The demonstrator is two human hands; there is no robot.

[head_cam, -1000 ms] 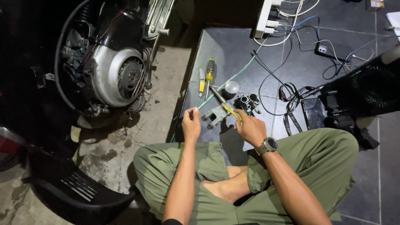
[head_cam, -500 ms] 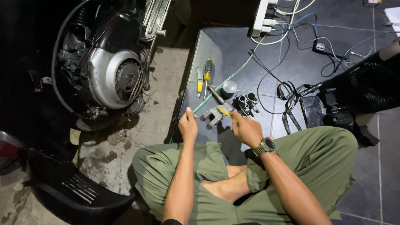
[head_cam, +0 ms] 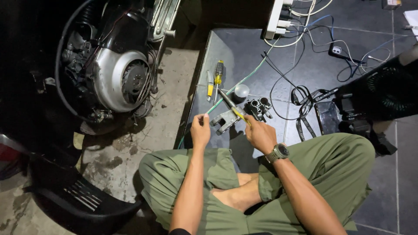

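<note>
I sit cross-legged on the floor in green trousers. My left hand [head_cam: 200, 130] pinches the end of a thin green wire [head_cam: 244, 79] that runs up and right across the dark tiles. My right hand [head_cam: 260, 134], with a wristwatch, is shut on a yellow-handled tool [head_cam: 230, 106] whose dark shaft points up-left. A grey metal part [head_cam: 224, 119] lies between the two hands. Just beyond it sit a black multi-hole part [head_cam: 257, 108] and a small grey round cap [head_cam: 241, 91].
A scooter engine [head_cam: 119, 80] with a silver fan cover stands at left over stained concrete. Two yellow-handled screwdrivers [head_cam: 216, 78] lie on the tiles. A white power strip [head_cam: 277, 17], tangled cables [head_cam: 313, 48], black straps [head_cam: 305, 109] and a dark fan [head_cam: 387, 91] crowd the right.
Both hands stay over the grey metal part with wire and tool; they have shifted only slightly. The view has drifted a little.
</note>
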